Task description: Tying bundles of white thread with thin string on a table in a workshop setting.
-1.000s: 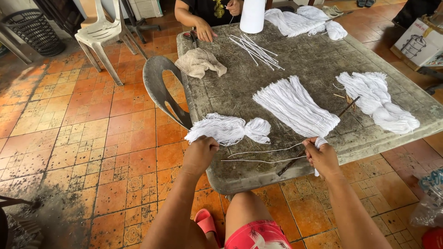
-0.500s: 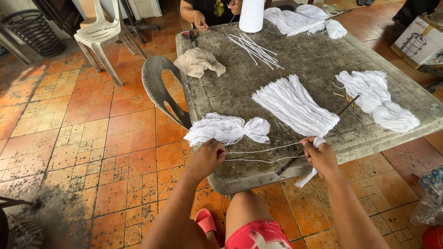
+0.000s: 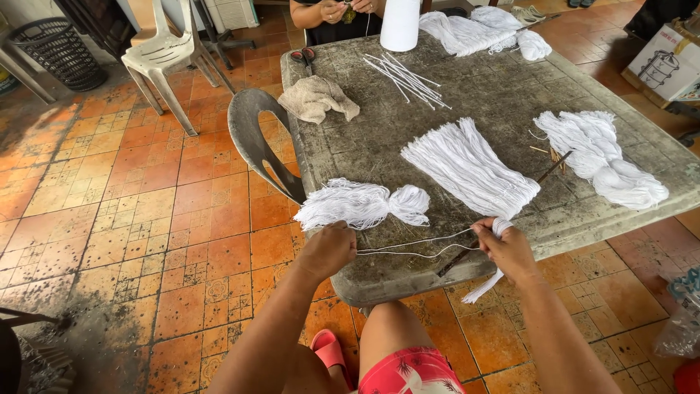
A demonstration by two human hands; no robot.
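Head view, my left hand closed on one end of white strings, my right hand pinching the other end with a yarn bundle, strings stretched between both fists at the stone table edge, tied tassel just beyond my left knuckles.

A single head-worn camera looks steeply down and forward from above the seated person's lap, close over the near edge of the grey, weathered stone desk, which stretches away toward 12 o'clock. Orange tiled floor fills the 9 o'clock side, and both forearms enter from 6 o'clock. With only one view, nothing is shared.
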